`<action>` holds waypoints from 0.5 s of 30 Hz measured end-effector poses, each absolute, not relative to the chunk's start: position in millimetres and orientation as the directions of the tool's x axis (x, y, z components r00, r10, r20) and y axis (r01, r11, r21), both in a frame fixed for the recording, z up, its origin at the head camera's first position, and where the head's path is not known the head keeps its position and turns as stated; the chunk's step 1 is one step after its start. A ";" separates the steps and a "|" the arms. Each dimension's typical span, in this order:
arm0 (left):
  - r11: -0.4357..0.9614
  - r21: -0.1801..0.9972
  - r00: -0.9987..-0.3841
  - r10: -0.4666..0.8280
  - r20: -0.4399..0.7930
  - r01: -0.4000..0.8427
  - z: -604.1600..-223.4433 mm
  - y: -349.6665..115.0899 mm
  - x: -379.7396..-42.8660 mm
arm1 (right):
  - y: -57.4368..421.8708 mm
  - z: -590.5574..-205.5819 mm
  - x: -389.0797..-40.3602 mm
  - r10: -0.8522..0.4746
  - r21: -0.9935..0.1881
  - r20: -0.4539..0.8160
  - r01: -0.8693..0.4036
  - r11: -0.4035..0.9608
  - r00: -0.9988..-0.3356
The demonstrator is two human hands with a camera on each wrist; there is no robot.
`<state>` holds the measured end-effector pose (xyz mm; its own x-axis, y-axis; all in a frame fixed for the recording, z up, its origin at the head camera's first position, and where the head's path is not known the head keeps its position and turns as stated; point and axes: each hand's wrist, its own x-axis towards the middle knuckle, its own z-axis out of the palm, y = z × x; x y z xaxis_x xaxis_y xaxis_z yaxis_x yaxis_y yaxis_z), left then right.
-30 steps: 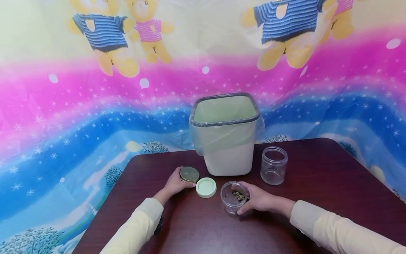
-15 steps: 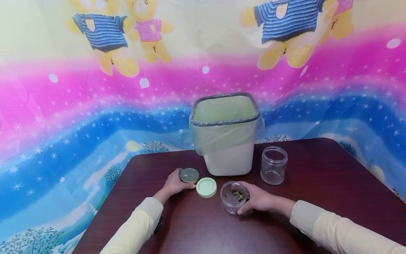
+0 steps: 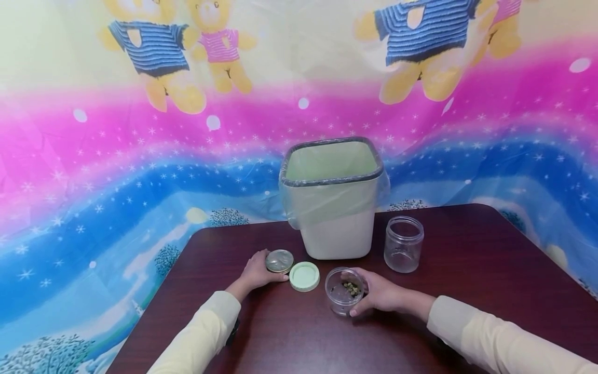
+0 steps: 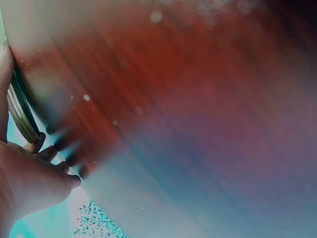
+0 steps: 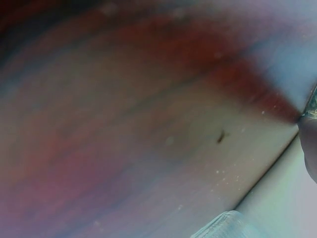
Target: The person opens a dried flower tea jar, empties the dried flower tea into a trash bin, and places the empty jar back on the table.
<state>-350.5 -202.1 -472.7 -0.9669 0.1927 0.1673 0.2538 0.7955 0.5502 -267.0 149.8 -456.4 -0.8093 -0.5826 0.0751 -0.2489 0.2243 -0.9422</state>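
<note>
My left hand (image 3: 256,271) holds a round metal lid (image 3: 279,261) with a gold rim by its edge, thumb on the near side and fingers behind. In the left wrist view the lid's ridged edge (image 4: 20,116) shows between thumb and fingers. A pale green round lid (image 3: 304,277) lies on the table just right of that thumb. My right hand (image 3: 380,291) grips a clear, uncovered jar (image 3: 340,306) from its right side. Small brownish-green dried clumps (image 3: 351,288) lie inside it. Only a fingertip (image 5: 309,148) of this hand appears in the right wrist view.
A white bin (image 3: 338,223) with a dark rim and a clear bag liner stands behind the lids and jar. To its right is a taller clear jar (image 3: 404,249) without a lid. Everything stands on a dark reddish-brown table (image 3: 299,337) before a patterned cloth (image 3: 140,182).
The metal lid has shifted slightly down and its top has turned from olive to silvery in the light. The left fingers moved a little with it. The right hand and its jar stayed still.
</note>
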 end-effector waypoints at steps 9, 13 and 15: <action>0.828 0.511 -0.973 0.201 0.117 0.233 -459.4 -196.8 -342.6 | 149.9 -456.3 -267.2 -0.586 -0.940 0.075 -0.254 0.229 -0.807; 0.831 0.512 -0.976 0.193 0.100 0.217 -460.2 -196.7 -342.7 | 150.0 -454.8 -266.4 -0.594 -0.942 0.084 -0.259 0.215 -0.800; 0.832 0.513 -0.977 0.191 0.094 0.212 -461.0 -196.8 -343.3 | 150.1 -454.4 -266.2 -0.593 -0.943 0.082 -0.254 0.213 -0.801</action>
<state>-343.3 -196.8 -461.0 -0.9771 0.1909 0.0942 0.2119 0.8318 0.5130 -266.2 150.1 -454.4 -0.8010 -0.5930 0.0823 -0.2543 0.2126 -0.9435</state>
